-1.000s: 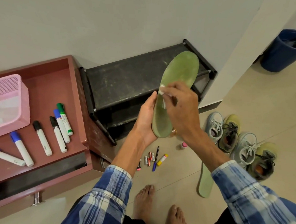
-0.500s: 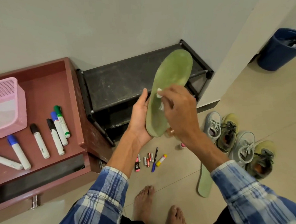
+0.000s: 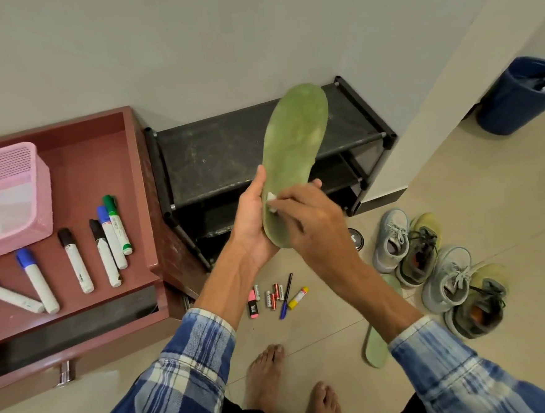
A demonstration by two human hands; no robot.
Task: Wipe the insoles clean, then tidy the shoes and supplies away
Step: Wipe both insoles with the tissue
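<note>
Green insole (image 3: 296,146) gripped upright in left hand (image 3: 253,220); right hand (image 3: 311,219) pinches white wipe (image 3: 270,200) against it.

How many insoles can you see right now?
2. One insole is gripped by the left hand; the second insole lies on the floor, partly hidden by the right forearm. Shoes may hide more.

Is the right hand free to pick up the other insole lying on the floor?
Probably not yet: the right hand pinches a white wipe against the insole that the left hand holds up. The floor insole lies uncovered beside the shoes, so nothing else seems to block it.
</note>
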